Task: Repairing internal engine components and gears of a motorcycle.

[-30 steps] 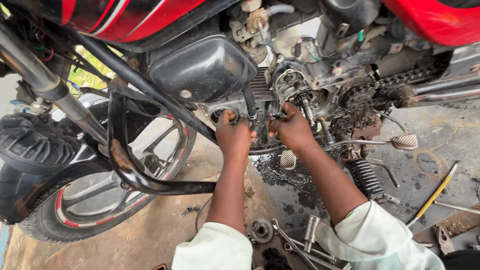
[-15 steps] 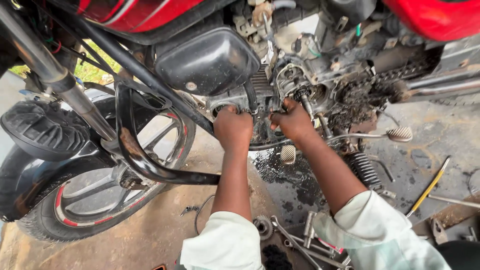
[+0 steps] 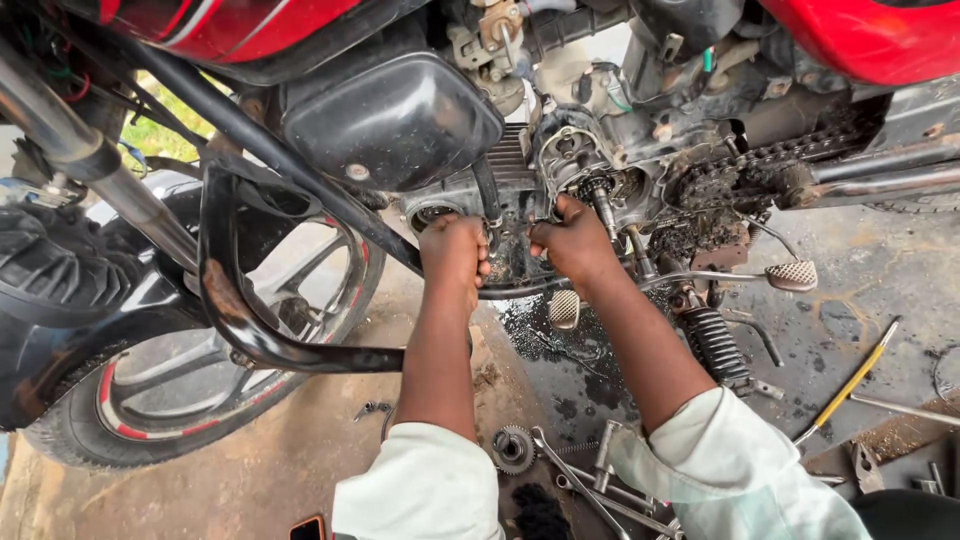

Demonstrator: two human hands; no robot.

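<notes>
A red motorcycle stands over me with its engine [image 3: 565, 170] stripped open. My left hand [image 3: 455, 255] is curled tight around the dark, oily lower edge of the engine casing [image 3: 510, 250], just below a round port. My right hand [image 3: 575, 245] grips the same lower edge a little to the right, beside a bare steel shaft [image 3: 603, 205]. What the fingers hold underneath is hidden. Both sleeves are pale.
A black crash guard [image 3: 235, 310] and the front wheel [image 3: 190, 390] stand at left. The drive chain [image 3: 790, 150], a footpeg [image 3: 792, 275] and a coil spring [image 3: 715, 345] are at right. A gear [image 3: 513, 448], wrenches [image 3: 580, 480] and a yellow-handled screwdriver [image 3: 850, 385] lie on the oil-stained floor.
Both hands stay clamped on the engine's underside and shift only slightly left. The view has drifted a little.
</notes>
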